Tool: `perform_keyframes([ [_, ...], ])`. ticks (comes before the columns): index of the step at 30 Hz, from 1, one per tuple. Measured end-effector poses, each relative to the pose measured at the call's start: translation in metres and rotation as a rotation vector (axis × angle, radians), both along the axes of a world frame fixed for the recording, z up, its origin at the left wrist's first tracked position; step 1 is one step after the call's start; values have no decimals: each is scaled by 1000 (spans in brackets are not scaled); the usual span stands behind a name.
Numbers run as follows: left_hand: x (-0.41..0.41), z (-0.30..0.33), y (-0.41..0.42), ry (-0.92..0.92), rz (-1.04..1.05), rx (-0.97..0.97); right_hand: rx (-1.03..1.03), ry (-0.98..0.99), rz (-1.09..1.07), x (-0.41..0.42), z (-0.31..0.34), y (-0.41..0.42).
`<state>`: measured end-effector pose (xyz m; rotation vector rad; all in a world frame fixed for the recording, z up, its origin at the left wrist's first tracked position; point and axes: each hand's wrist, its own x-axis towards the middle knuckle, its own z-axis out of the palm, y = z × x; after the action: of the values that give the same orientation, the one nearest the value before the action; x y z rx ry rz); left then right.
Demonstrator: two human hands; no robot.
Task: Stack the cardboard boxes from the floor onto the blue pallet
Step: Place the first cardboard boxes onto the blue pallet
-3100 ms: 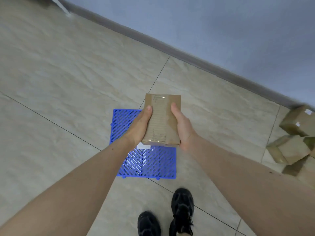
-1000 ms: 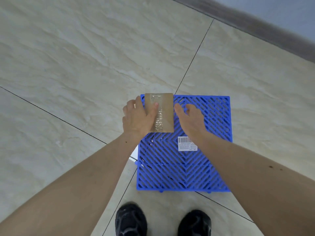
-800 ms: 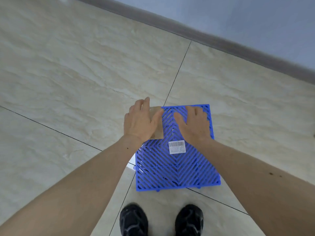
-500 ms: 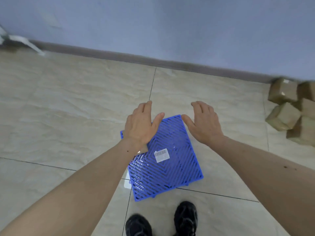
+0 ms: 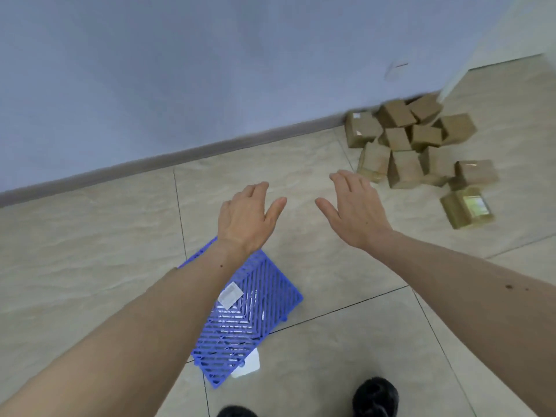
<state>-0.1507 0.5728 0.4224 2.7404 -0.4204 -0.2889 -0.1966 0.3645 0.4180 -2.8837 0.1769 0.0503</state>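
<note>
The blue pallet (image 5: 255,311), a slatted plastic grid with a white barcode label, lies on the tiled floor below my left forearm, which hides its far corner and the box put there. My left hand (image 5: 246,218) is raised above the floor, open, fingers spread, holding nothing. My right hand (image 5: 352,209) hangs open beside it, also empty, nearer to the heap of several brown cardboard boxes (image 5: 412,152) at the right against the wall. One taped box (image 5: 466,206) lies a little apart at the heap's near edge.
A blue-grey wall with a dark skirting board (image 5: 180,155) runs across the back. A wall corner (image 5: 451,85) stands just behind the heap. A white paper scrap (image 5: 249,364) lies under the pallet's near corner. My black shoes (image 5: 376,395) are at the bottom.
I set the box on the pallet's far left corner and let go with both hands. My view has since swung right, the hands have lifted, and the box heap has come into sight.
</note>
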Motion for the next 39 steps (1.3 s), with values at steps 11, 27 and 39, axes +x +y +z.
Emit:
perform_keyframes([
  [11, -55, 24, -213, 87, -134, -66, -85, 64, -124, -91, 30, -205],
  [27, -31, 20, -415, 127, -375, -9, -59, 118, -381, -114, 32, -405],
  [39, 8, -18, -526, 199, -458, 47, -16, 152, -431, -90, -12, -514],
])
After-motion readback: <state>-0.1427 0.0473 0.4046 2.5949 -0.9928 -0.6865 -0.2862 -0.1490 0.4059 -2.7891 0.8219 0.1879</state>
